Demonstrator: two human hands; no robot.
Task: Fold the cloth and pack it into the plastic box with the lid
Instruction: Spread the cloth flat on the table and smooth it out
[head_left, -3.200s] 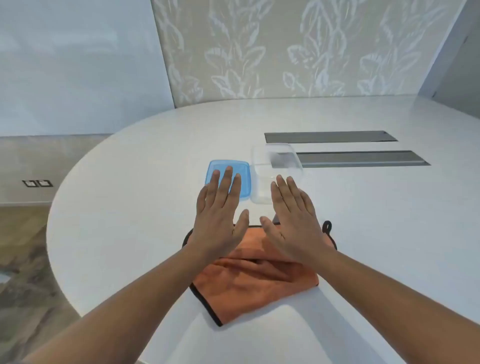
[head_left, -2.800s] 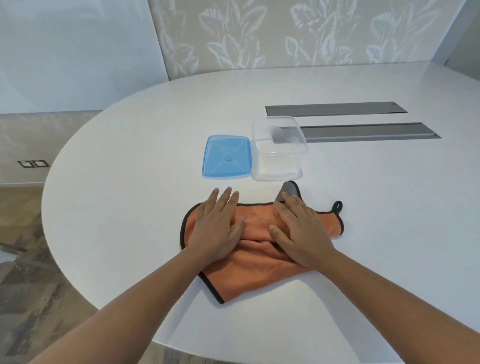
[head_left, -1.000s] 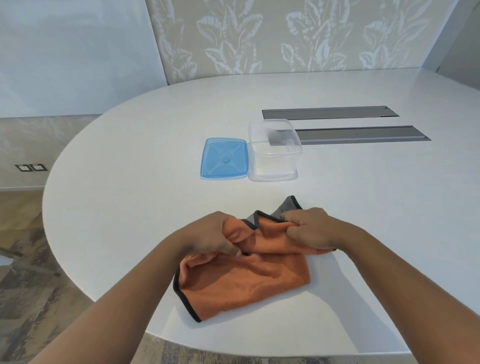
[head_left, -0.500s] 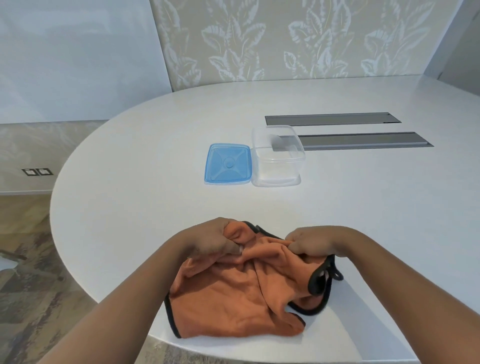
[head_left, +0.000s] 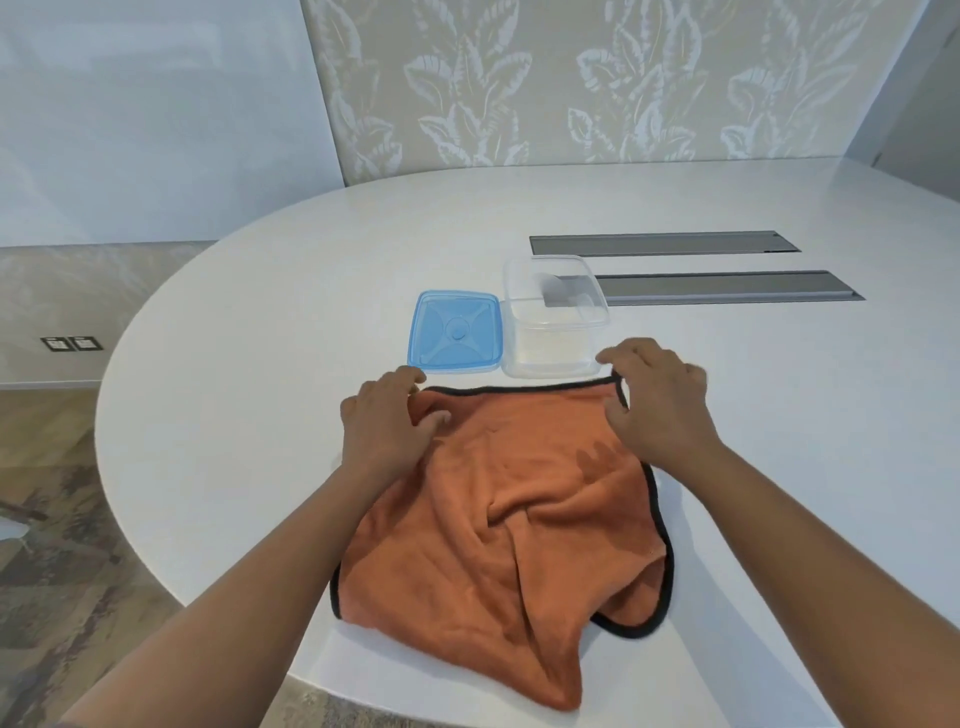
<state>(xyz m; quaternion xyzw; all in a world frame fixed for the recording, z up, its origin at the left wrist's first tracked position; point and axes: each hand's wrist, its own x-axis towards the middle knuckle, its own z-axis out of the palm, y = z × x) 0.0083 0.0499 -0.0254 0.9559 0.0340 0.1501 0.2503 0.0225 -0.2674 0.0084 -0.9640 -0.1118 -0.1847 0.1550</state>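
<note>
An orange cloth (head_left: 511, 525) with a black hem lies spread and wrinkled on the white table (head_left: 249, 395), its near corner drooping over the table's front edge. My left hand (head_left: 387, 423) pinches the cloth's far left corner. My right hand (head_left: 655, 402) pinches the far right corner, and the far hem runs straight between them. Just beyond that hem stands the clear plastic box (head_left: 555, 317), open and empty. The blue lid (head_left: 457, 331) lies flat on the table, touching the box's left side.
Two long grey slots (head_left: 727, 287) are set into the tabletop behind and to the right of the box. The table's rounded edge curves close on the left and front, with floor below. A patterned wall stands behind.
The bunched cloth has been pulled open and laid out flat. Both hands moved away from me and apart, carrying the far corners up to just in front of the box and lid.
</note>
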